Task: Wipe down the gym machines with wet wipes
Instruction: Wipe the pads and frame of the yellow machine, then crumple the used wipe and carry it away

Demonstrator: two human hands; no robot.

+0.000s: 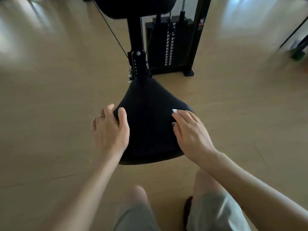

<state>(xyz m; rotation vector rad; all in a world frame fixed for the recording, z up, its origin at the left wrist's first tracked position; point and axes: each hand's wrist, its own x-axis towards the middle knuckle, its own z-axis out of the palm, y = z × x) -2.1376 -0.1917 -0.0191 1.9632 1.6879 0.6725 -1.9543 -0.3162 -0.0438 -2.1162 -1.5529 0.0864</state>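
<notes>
The black seat pad [150, 124] of the gym machine stands out over a pale wood floor [58, 90], wide at the person's end and tapering toward the upright post [138, 64]. Floor lies open on both flanks of the seat; only behind it is the room closed off, by the weight stack [168, 44] in its black frame and the backrest pad [133, 5] above.

The left hand [110, 130] rests on the seat's left edge — fingers relaxed and draped over the rim, thumb lying on the top surface, a ring [102, 116] on one finger. It holds nothing that shows.

The right hand [191, 132] lies flat on the right side of the pad, close to its rounded edge, fingers nearly straight and pressing a wet wipe [175, 111] against the upholstery. Only a small white corner of the wipe peeks out past the fingertips; the rest is hidden under the palm.

Below, the person's knees and grey shorts [216, 212] show — just short of the seat's near edge.
</notes>
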